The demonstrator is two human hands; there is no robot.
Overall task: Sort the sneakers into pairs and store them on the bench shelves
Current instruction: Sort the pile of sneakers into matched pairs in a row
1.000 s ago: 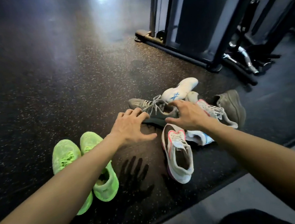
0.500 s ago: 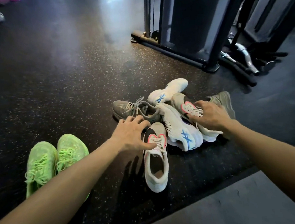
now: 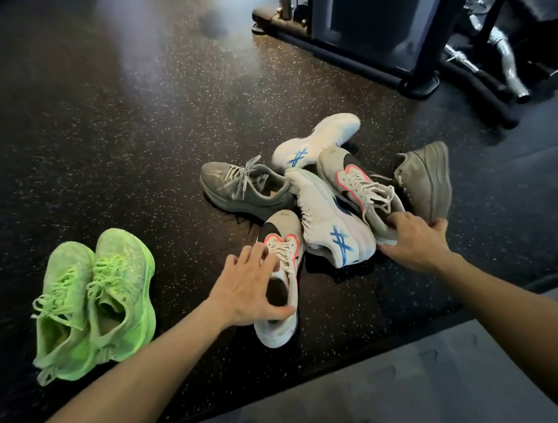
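Eight sneakers lie on the dark speckled rubber floor [image 3: 131,129]. Two neon-green knit sneakers [image 3: 94,302] sit side by side at lower left, well apart from the rest. At centre is a heap of six: two white sneakers with blue crossed stripes, one at the top of the heap [image 3: 315,140] and one in its middle [image 3: 334,227]; two grey lace-up sneakers, one on the heap's left edge [image 3: 242,189] and one tipped on its side at the right [image 3: 427,179]; and two beige-and-white sneakers with pink trim, one nearest the camera [image 3: 284,277] and one on top of the heap [image 3: 359,191].

The left hand [image 3: 248,288] is spread wide, its fingers curved over the collar of the nearer pink-trimmed sneaker and its thumb at the heel. The right hand [image 3: 413,239] grips the heel end of the other pink-trimmed sneaker, its fingers curled round it. Black gym equipment [image 3: 372,20] stands at upper right.
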